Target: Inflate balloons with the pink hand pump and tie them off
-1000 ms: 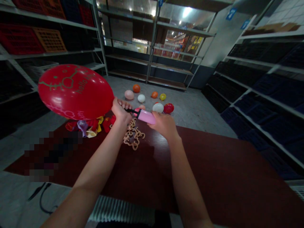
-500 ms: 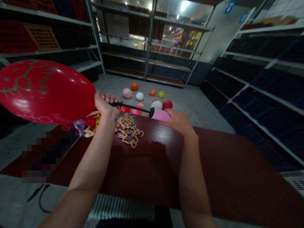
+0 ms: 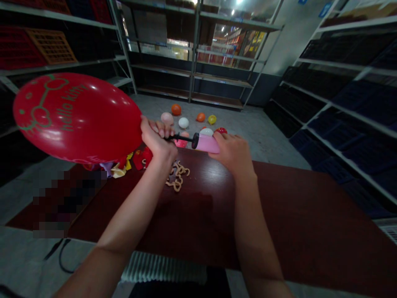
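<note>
A large inflated red balloon [image 3: 83,120] with green print floats level at the left, its neck inside my closed left hand [image 3: 159,136]. That same hand grips the black end of a hand pump. A short stretch of black rod shows between it and the pump's pink barrel [image 3: 207,143]. My right hand [image 3: 232,153] is wrapped around the far end of the barrel. Below the pump, a tangle of tan, string-like pieces [image 3: 178,178] lies on the dark red table [image 3: 198,219], partly hidden by my left wrist. The balloon's neck and the pump's tip are covered by my fingers.
Uninflated balloons [image 3: 119,167] in several colours lie at the table's left. Beyond the table, several small inflated balloons, among them a white one [image 3: 183,123], rest on the grey floor. Metal shelves [image 3: 194,76] stand behind, with crates [image 3: 51,45] at left and dark bins [image 3: 350,107] at right.
My left hand and the red balloon have moved right, toward the pink barrel. Less of the black rod shows now. My right hand has stayed nearly in place.
</note>
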`<state>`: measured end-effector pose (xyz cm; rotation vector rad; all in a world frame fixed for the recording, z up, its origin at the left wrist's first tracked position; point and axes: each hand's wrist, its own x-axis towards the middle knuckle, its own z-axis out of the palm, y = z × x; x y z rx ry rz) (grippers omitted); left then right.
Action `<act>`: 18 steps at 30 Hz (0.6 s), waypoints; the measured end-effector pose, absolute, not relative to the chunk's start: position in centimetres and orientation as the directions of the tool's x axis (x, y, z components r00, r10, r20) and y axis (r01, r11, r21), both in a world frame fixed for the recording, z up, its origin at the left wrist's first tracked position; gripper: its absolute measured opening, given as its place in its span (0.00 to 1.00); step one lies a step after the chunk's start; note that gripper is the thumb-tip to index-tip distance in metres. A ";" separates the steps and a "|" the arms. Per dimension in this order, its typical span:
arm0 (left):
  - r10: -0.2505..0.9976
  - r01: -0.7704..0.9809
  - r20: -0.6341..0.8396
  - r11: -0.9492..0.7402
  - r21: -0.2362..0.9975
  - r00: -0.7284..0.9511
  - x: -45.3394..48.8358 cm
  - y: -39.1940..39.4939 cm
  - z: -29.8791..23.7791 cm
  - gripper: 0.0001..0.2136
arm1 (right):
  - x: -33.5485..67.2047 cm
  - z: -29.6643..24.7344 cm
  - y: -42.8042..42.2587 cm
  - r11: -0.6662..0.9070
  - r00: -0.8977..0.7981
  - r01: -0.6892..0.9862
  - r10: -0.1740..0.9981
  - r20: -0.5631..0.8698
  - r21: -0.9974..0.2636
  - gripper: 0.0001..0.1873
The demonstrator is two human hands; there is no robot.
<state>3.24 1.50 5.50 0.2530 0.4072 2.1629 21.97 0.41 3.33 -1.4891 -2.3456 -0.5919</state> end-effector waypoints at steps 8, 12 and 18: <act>0.831 -0.749 0.056 -0.526 0.402 -0.554 4.4 2.7 3.6 0.27 | 20.1 3.0 0.0 0.410 -0.416 0.905 0.800 0.433 0.112 0.18; 0.834 -0.754 0.017 -0.507 0.418 -0.551 2.1 3.8 3.3 0.26 | 19.3 2.3 0.4 0.420 -0.393 0.906 0.783 0.482 0.057 0.17; 0.816 -0.780 -0.073 -0.516 0.355 -0.574 -0.3 3.8 4.5 0.23 | 20.2 1.7 1.4 0.416 -0.381 0.908 0.777 0.501 0.046 0.14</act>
